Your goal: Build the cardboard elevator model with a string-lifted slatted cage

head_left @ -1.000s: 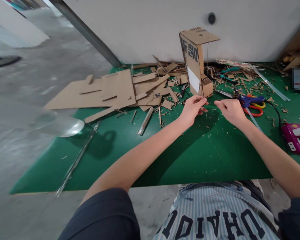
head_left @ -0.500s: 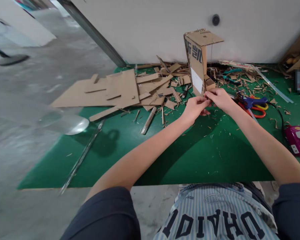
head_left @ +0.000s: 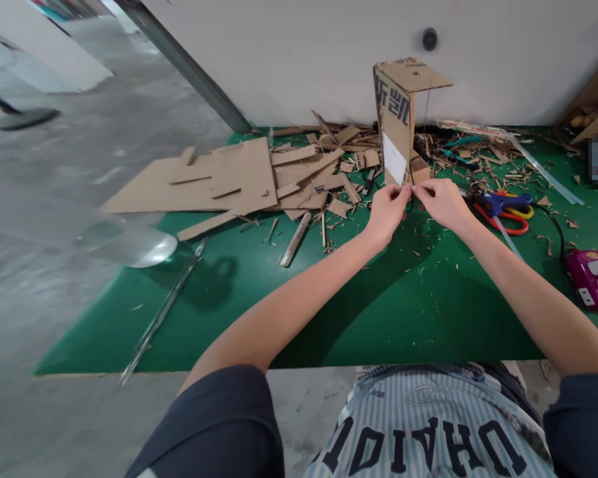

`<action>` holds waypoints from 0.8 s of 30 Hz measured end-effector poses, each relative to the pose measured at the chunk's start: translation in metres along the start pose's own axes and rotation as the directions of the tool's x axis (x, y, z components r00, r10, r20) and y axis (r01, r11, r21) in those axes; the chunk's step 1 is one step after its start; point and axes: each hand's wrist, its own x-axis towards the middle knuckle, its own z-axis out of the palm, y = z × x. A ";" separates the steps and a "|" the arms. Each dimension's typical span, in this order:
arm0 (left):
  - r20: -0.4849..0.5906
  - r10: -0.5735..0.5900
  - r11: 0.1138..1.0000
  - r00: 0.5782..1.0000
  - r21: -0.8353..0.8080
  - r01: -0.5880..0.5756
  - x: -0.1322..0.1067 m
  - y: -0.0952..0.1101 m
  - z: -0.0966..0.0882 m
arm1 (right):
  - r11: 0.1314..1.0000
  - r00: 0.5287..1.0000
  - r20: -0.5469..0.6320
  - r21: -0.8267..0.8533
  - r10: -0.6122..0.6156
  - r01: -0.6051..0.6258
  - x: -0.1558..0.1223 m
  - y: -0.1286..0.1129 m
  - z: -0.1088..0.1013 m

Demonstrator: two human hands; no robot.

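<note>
An upright cardboard tower (head_left: 397,116) with dark printed characters and a flat top flap stands on the green mat (head_left: 299,305) near the back wall. A small cardboard box (head_left: 419,169) sits at its base. My left hand (head_left: 389,209) and my right hand (head_left: 443,201) meet just in front of the tower's foot, fingertips pinched together on something thin and dark that I cannot make out. A thin thread hangs from the top flap.
Flat cardboard sheets and offcuts (head_left: 219,179) lie at the back left. Blue, red and yellow scissors (head_left: 503,206) rest right of my hands. A pink glue gun (head_left: 591,279) lies at the right edge. A clear plastic piece (head_left: 144,249) and rod sit on the left.
My right hand came left from near the scissors to meet my left hand. Both hands then rose slightly toward the tower's base, pinching together.
</note>
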 end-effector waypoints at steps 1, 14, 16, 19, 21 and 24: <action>0.008 -0.009 1.000 1.000 -0.021 0.009 0.000 0.001 0.000 | 1.000 1.000 0.002 -0.018 -0.008 0.008 -0.003 0.000 0.000; 0.147 -0.182 0.894 0.972 -0.387 0.226 0.000 0.009 -0.002 | 0.992 0.992 -0.123 -0.123 -0.017 0.002 -0.016 0.017 0.002; 0.152 -0.183 0.881 0.971 -0.412 0.231 0.000 0.009 -0.002 | 0.979 0.993 -0.120 -0.201 0.019 -0.043 -0.017 0.027 -0.003; 0.190 -0.198 0.873 0.962 -0.412 0.261 -0.001 0.009 -0.002 | 0.956 0.983 -0.180 -0.283 0.030 -0.081 -0.018 0.041 -0.010; 0.204 -0.225 0.872 0.953 -0.395 0.290 -0.003 0.009 -0.002 | 0.971 0.974 -0.228 -0.234 0.000 -0.055 -0.015 0.047 -0.011; 0.212 -0.266 0.877 0.940 -0.352 0.327 -0.007 0.009 -0.003 | 0.999 0.980 -0.196 0.037 0.041 -0.034 -0.005 0.047 -0.008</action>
